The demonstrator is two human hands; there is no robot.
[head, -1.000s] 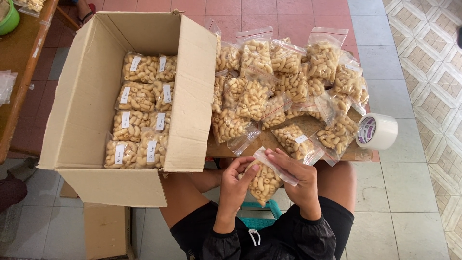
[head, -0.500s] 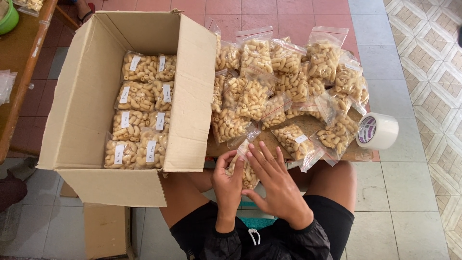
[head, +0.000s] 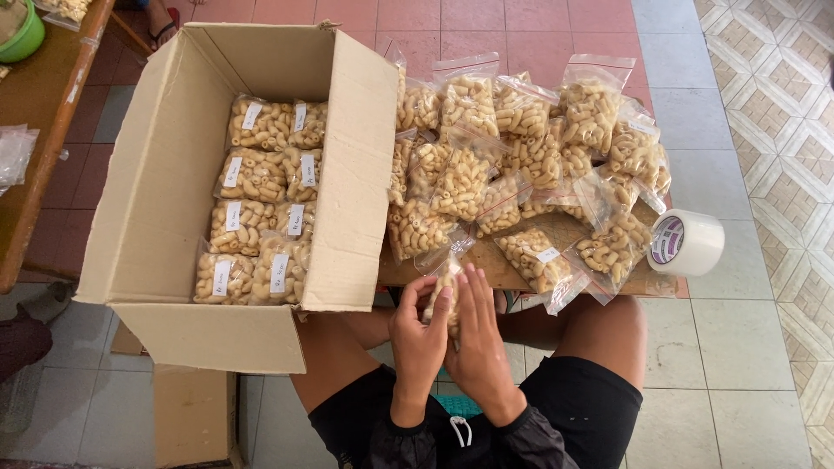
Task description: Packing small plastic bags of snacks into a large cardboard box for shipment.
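My left hand (head: pixel 419 334) and my right hand (head: pixel 479 334) press together around one clear snack bag (head: pixel 446 280) of pale curled crackers, held over my lap at the front edge of a low wooden board (head: pixel 504 271). Most of that bag is hidden between my palms. An open cardboard box (head: pixel 165 187) stands to the left, with labelled snack bags (head: pixel 261 204) laid in rows inside it. A heap of the same bags (head: pixel 521 156) lies on the board beyond my hands.
A roll of clear packing tape (head: pixel 686 241) rests at the board's right end. A wooden table (head: pixel 39 122) with a green bowl (head: pixel 22 30) stands at far left. Another person's foot (head: pixel 161 17) shows at the top. Flat cardboard (head: pixel 195 408) lies on the tiled floor.
My hands have closed flat around the bag and lifted it toward the board's edge; a second ago they held it lower with its top strip sticking out.
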